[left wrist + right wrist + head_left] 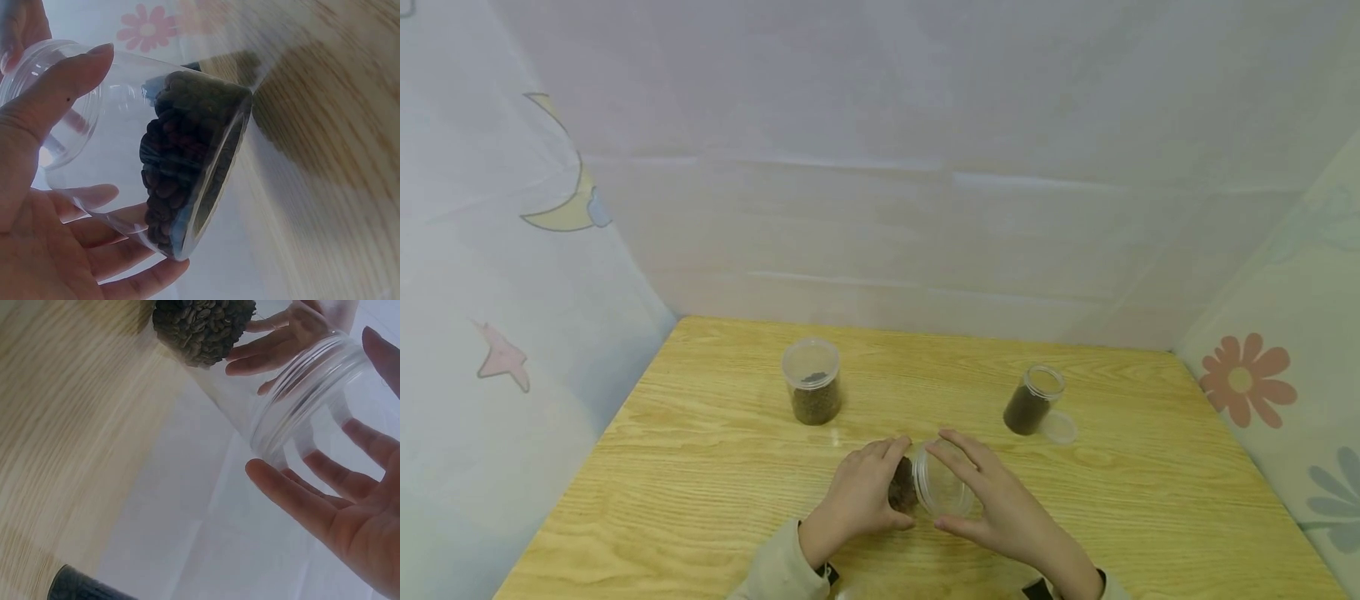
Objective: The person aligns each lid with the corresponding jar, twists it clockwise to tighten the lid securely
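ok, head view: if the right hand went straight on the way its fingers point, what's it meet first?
Likely the clear jar in the left hand, rimmed end first. The right hand straddles that end; depth is unclear, so they may be touching now.

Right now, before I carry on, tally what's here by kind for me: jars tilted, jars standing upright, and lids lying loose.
Tilted clear cylindrical jar with dark brown beans: 1
Upright clear cylindrical jars with dark contents: 2
Loose round translucent lid: 1
Total: 4
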`<state>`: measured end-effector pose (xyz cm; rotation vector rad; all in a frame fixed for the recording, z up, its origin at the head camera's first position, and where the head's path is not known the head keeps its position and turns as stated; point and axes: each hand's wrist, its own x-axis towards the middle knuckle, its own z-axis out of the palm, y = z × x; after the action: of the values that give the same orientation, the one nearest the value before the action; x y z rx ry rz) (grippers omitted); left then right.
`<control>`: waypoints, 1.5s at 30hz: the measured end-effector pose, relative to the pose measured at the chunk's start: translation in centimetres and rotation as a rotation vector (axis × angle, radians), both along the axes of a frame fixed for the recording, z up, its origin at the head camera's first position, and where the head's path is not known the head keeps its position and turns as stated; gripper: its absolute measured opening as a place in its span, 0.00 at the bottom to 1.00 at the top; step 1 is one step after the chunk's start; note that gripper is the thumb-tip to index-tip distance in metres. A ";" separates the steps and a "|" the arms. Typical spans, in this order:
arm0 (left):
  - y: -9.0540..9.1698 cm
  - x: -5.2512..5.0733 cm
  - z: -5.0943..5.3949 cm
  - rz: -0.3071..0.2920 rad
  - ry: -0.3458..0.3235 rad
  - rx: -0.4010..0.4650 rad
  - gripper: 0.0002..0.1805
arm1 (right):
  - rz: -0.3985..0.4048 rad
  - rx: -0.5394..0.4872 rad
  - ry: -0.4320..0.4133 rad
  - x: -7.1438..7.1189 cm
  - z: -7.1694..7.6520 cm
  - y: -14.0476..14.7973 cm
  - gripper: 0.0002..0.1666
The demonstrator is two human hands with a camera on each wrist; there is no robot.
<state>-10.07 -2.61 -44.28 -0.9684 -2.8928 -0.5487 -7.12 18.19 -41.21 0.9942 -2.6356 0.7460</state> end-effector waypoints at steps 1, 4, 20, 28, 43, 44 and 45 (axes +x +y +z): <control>0.0 0.0 0.0 0.000 -0.001 0.002 0.52 | -0.011 -0.001 0.003 0.0 0.0 0.0 0.48; 0.0 0.0 0.0 0.000 0.002 -0.001 0.52 | -0.051 -0.005 0.022 0.0 -0.1 -0.2 0.47; 0.3 0.1 0.2 0.008 0.013 -0.031 0.52 | -0.244 -0.025 -0.101 0.5 0.1 -1.3 0.47; 0.2 0.0 0.2 0.010 -0.004 -0.024 0.52 | -0.186 -0.019 -0.095 0.4 0.5 -0.6 0.51; 0.0 -0.1 0.1 0.005 -0.005 -0.005 0.52 | 0.200 0.021 0.086 -1.2 1.2 1.4 0.47; 0.0 -0.1 0.0 0.003 -0.003 -0.004 0.52 | 0.205 0.021 0.091 -1.3 1.2 1.4 0.46; 0.0 -0.1 0.0 0.003 -0.001 -0.006 0.52 | 0.212 0.022 0.097 -1.4 1.1 1.4 0.46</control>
<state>-10.17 -2.57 -44.26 -0.9653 -2.8980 -0.5416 -8.48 19.63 -40.11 1.2973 -2.4870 0.6943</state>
